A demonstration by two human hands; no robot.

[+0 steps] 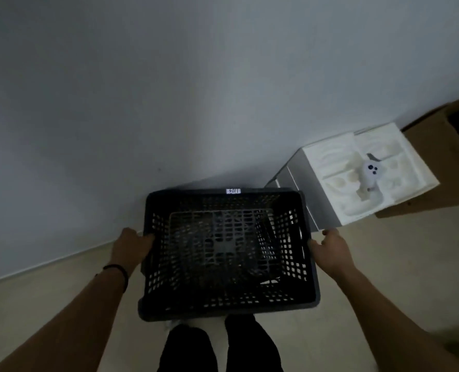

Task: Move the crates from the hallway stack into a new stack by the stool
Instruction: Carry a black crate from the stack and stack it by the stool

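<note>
A black plastic crate (227, 308) with perforated walls and floor sits in front of me near the wall, with a small white label on its far rim. Through its open top I see more grid below, so it may rest on another crate. My left hand (130, 247) presses against its left rim, fingers curled at the edge. My right hand (329, 249) is at the right rim, fingers touching the edge. Whether the crate is lifted off what lies below is unclear. No stool is in view.
A white moulded packing tray (338, 167) holding a white controller (370, 174) rests on a silver box (303, 181) to the right of the crate. A brown cardboard box (435, 146) stands beyond it. The grey wall (142, 103) runs just behind. My legs are below the crate.
</note>
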